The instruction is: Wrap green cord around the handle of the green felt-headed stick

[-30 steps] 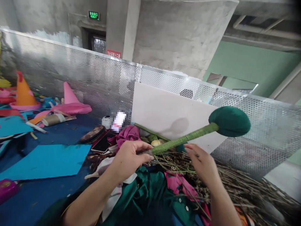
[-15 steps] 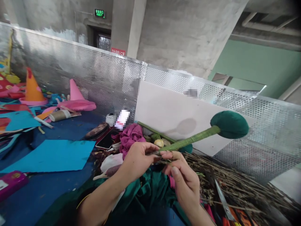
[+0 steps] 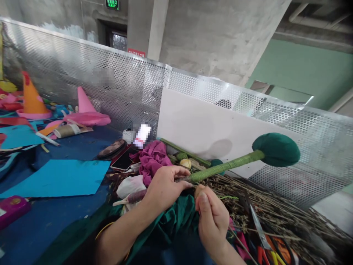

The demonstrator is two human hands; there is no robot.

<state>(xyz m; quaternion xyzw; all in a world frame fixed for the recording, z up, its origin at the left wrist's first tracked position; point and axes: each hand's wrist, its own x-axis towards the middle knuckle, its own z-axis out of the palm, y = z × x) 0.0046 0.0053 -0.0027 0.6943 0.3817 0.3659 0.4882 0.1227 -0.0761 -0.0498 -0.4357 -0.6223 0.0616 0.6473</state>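
A stem (image 3: pixel 228 165) wrapped in green strands slants up to the right. Its far end carries a rounded dark green cloth head (image 3: pixel 276 149). My left hand (image 3: pixel 167 186) is closed around the stem's near end, where a greyish bare part shows between the fingers. Just to the right, my right hand (image 3: pixel 212 211) is closed in a pinch below the stem. A thin green strand (image 3: pixel 230 198) shows beside it and seems to run through its fingers, most of it hidden. Dark green cloth (image 3: pixel 176 217) lies under both hands.
Dry twigs (image 3: pixel 275 202) and scissors (image 3: pixel 259 221) lie at the right. Purple cloth (image 3: pixel 154 158), a phone (image 3: pixel 125 159) and a blue sheet (image 3: pixel 60 178) are at the left. Behind stand a white board (image 3: pixel 190 121) and perforated metal panels (image 3: pixel 124 84).
My right hand has drawn slightly down and away from the stem, its fingers curling into a tighter closed grip. The left hand keeps its hold. The camera view has shifted a little.
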